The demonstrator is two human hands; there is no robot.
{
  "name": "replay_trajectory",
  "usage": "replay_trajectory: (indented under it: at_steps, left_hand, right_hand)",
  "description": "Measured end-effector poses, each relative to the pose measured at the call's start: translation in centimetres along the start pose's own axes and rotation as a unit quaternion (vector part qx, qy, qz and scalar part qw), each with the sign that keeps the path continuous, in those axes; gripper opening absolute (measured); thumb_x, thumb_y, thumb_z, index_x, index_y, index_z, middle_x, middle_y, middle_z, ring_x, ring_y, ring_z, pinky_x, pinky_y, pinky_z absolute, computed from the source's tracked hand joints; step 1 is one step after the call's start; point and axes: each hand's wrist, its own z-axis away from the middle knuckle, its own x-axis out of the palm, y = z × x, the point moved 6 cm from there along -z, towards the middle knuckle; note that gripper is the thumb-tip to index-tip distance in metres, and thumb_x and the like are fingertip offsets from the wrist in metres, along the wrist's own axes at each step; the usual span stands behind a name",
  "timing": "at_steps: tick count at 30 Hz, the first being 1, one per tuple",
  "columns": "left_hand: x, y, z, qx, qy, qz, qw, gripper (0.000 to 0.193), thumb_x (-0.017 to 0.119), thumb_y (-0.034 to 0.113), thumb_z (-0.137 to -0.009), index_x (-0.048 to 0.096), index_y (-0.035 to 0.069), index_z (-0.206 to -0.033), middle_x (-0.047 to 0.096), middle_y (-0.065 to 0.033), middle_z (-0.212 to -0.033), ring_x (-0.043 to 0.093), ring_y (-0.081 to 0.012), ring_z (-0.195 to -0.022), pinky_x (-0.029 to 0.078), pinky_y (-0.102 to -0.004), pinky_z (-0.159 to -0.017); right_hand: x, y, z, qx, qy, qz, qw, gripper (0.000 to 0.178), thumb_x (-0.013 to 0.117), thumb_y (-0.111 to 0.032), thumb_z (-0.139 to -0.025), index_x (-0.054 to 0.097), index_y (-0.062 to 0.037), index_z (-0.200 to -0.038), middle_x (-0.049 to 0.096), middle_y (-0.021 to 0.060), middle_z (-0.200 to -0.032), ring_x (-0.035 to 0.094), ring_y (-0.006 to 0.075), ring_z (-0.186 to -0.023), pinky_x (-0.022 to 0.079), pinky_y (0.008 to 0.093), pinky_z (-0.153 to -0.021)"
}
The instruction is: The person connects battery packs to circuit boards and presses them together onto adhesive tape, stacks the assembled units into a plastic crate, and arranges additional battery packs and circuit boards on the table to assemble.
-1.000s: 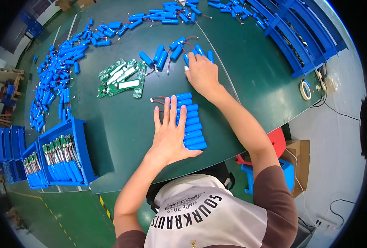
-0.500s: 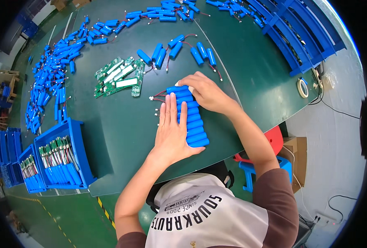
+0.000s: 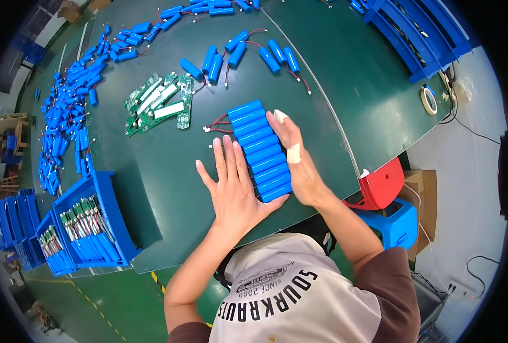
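Between my hands, several blue cylindrical batteries lie side by side in a neat slanting row on the green table. Red wires with small white connectors stick out from the row's upper left. My left hand is open and flat along the left ends of the batteries, fingers spread, its thumb at the nearest battery. Along the right ends rests my right hand, fingers stretched out and holding nothing. White wrappings cover parts of its fingers.
Loose wired batteries lie beyond the row, beside a pile of green circuit boards. A large heap of batteries spreads at far left. Blue bins hold battery-and-board assemblies. A tape roll and blue rack stand right.
My right hand has come down from the far end of the row to its right side. My left fingers have slid off the batteries to the left and spread, uncovering the row.
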Motion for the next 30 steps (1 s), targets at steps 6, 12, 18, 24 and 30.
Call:
replay_trajectory:
  at_steps: [6,12,18,24,30]
  left_hand:
    - [0.2,0.3,0.1,-0.003,-0.031,-0.035,0.999,0.135,0.070,0.076,-0.068,0.018,-0.014,-0.154,0.019,-0.0297,-0.163,0.009,-0.0432,-0.155,-0.006,-0.0723,-0.114]
    - [0.3,0.3,0.3,-0.025,-0.077,-0.046,0.996,0.137,0.068,0.080,-0.070,0.011,-0.009,-0.158,0.013,-0.0268,-0.166,0.003,-0.0446,-0.155,-0.008,-0.0723,-0.113]
    - [0.4,1.3,1.7,-0.072,-0.128,-0.062,0.987,0.135,0.070,0.077,-0.072,0.009,-0.007,-0.158,0.010,-0.0269,-0.167,0.002,-0.0499,-0.153,-0.007,-0.0729,-0.112]
    - [1.0,1.7,2.3,-0.047,-0.150,-0.093,0.983,0.137,0.070,0.077,-0.071,0.008,-0.010,-0.157,0.009,-0.0306,-0.165,0.001,-0.0544,-0.151,-0.007,-0.0756,-0.109]
    - [1.2,2.1,1.7,-0.034,-0.162,-0.088,0.982,0.139,0.072,0.075,-0.072,0.001,-0.008,-0.158,0.004,-0.0324,-0.165,-0.003,-0.0551,-0.151,-0.008,-0.0750,-0.109]
  right_hand:
    - [-2.6,-0.5,-7.3,-0.019,-0.056,0.016,0.998,0.070,0.026,-0.054,-0.109,0.033,-0.0016,-0.154,0.044,0.0209,-0.154,0.039,0.0306,-0.146,0.025,0.0434,-0.122]
    - [-0.6,4.8,-11.8,0.008,-0.177,-0.040,0.983,0.062,0.027,-0.051,-0.110,0.059,-0.0015,-0.130,0.074,0.0147,-0.103,0.066,0.0229,-0.107,0.047,0.0382,-0.101]
    - [-1.0,3.1,-11.9,0.047,-0.229,-0.012,0.972,0.065,0.029,-0.049,-0.110,0.068,0.0028,-0.117,0.072,0.0147,-0.114,0.064,0.0279,-0.113,0.046,0.0385,-0.103]
    - [-1.3,3.6,-11.7,0.059,-0.312,-0.031,0.948,0.063,0.035,-0.046,-0.108,0.074,0.0042,-0.108,0.067,0.0146,-0.129,0.062,0.0289,-0.118,0.045,0.0366,-0.105]
    - [-1.6,3.9,-12.0,0.087,-0.307,-0.047,0.946,0.057,0.037,-0.040,-0.105,0.070,0.0055,-0.115,0.073,0.0141,-0.114,0.066,0.0277,-0.111,0.047,0.0369,-0.100]
